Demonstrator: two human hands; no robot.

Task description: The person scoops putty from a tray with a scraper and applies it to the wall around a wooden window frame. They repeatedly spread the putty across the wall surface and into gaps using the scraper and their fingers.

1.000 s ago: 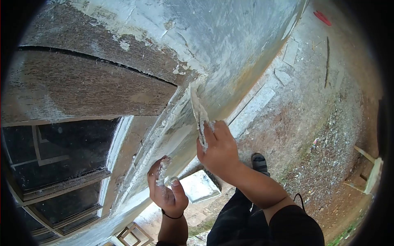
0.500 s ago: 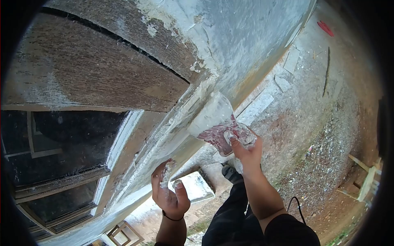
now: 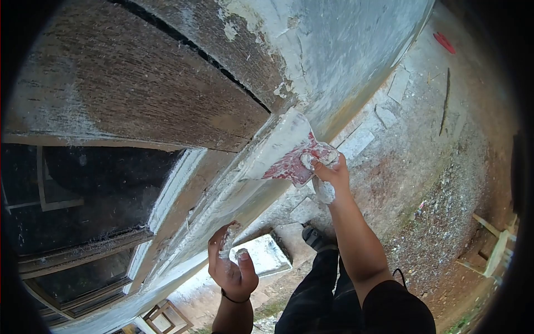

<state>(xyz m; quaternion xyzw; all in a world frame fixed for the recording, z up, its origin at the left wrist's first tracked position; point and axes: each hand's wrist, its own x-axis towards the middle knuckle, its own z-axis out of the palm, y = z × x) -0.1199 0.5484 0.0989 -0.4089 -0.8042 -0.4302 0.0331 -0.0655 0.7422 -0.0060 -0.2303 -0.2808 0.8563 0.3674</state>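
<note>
My right hand (image 3: 328,170) is closed on a flat red putty spreader (image 3: 297,161), thickly smeared with white. The thumb presses on its near face, and the far edge lies against the sill ledge (image 3: 261,146) beneath the window. White paste coats that hand's fingers too. My left hand (image 3: 232,267) hangs beside the wall, lower and to the left. Its fingers are curled but apart from the thumb, with white paste on their tips and nothing else visible in it. A dark band circles the left wrist.
A weathered wooden panel (image 3: 139,78) and a dark window (image 3: 100,183) fill the left. A patched wall (image 3: 350,50) runs down to the ground. Below lies a white-smeared tray or board (image 3: 264,247). A wooden stand (image 3: 498,253), a stick (image 3: 445,103) and a red object (image 3: 444,43) lie rightward.
My right hand has moved up with the spreader, along the ledge toward the wall corner. My left hand has barely moved. The view has shifted slightly.
</note>
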